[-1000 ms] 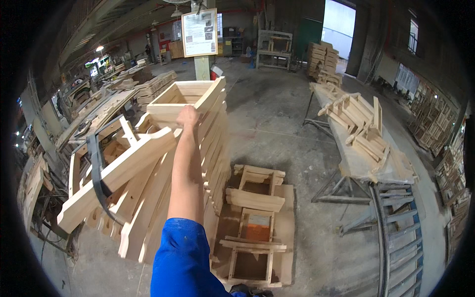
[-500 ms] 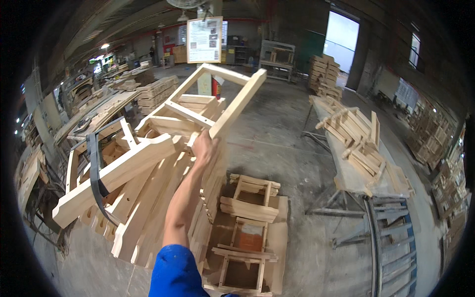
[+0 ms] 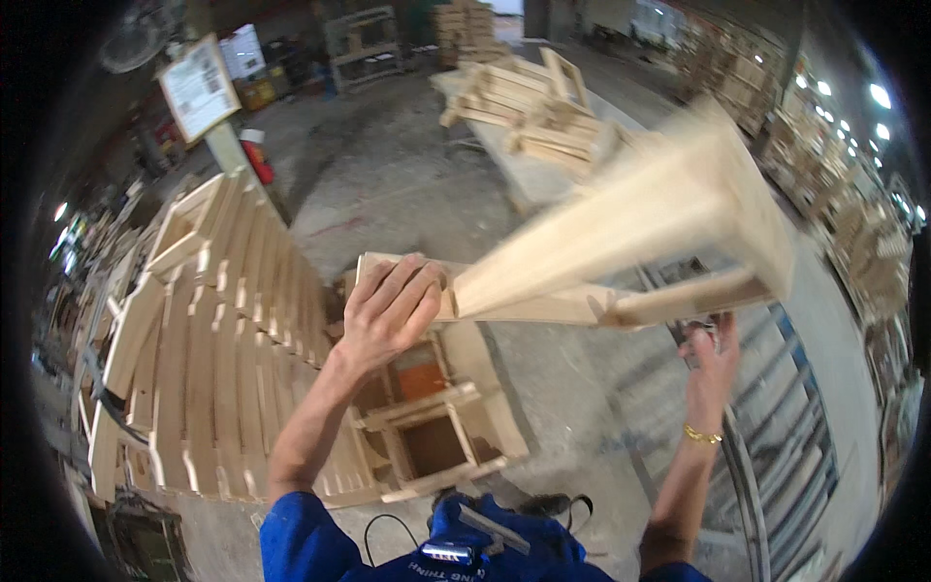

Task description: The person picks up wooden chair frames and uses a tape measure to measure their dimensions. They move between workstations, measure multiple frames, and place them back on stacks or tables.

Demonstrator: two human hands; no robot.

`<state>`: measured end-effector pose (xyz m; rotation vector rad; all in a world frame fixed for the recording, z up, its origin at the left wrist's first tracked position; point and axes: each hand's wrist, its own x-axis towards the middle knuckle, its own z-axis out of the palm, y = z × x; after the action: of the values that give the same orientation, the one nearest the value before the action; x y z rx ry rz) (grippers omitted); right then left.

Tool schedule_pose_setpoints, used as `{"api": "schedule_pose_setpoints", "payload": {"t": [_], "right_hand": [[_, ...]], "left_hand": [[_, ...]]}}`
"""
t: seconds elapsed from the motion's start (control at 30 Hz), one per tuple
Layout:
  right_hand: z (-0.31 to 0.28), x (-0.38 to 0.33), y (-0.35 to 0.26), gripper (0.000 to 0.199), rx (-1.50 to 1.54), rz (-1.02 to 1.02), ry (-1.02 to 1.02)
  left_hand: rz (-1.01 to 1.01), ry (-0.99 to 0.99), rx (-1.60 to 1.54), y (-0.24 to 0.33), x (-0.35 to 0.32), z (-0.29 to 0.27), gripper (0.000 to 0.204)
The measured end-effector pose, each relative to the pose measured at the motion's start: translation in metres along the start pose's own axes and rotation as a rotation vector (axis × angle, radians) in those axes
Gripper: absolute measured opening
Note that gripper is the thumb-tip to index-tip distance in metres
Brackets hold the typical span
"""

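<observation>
A pale wooden frame [image 3: 543, 303], blurred by motion at its far right end, is held up in front of me. My left hand [image 3: 393, 303] is closed over its left end, fingers wrapped across the top of the wood. My right hand [image 3: 710, 351], with a gold bracelet at the wrist, is just under the frame's right end. Its fingers curl around something dark and shiny that is too blurred to name. Below the left hand, more wooden frames [image 3: 465, 419] lie in a low stack on the floor.
Tall rows of stacked wooden frames [image 3: 199, 378] stand at my left. A table [image 3: 519, 160] ahead bears several frame pieces. A rack with metal bars [image 3: 776, 427] is on the right. A notice board [image 3: 199, 89] and a red extinguisher [image 3: 257, 160] are at the far left.
The wooden frame has come off the left stack and swung right, still in my left hand. My right hand has come into view beside its right end. The view has turned right and downward.
</observation>
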<state>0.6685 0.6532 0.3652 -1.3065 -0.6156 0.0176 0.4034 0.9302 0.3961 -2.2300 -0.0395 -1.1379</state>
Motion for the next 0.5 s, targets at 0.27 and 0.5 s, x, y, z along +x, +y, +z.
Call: {"api": "schedule_pose_setpoints", "payload": {"t": [0.27, 0.5], "right_hand": [[-0.249, -0.108, 0.096, 0.048, 0.323, 0.522, 0.522], [-0.366, -0.160, 0.102, 0.046, 0.371, 0.390, 0.660]], "left_hand": [[0.412, 0.005, -0.368, 0.177, 0.158, 0.048, 0.018], [0.548, 0.095, -0.778, 0.297, 0.240, 0.097, 0.016]]}}
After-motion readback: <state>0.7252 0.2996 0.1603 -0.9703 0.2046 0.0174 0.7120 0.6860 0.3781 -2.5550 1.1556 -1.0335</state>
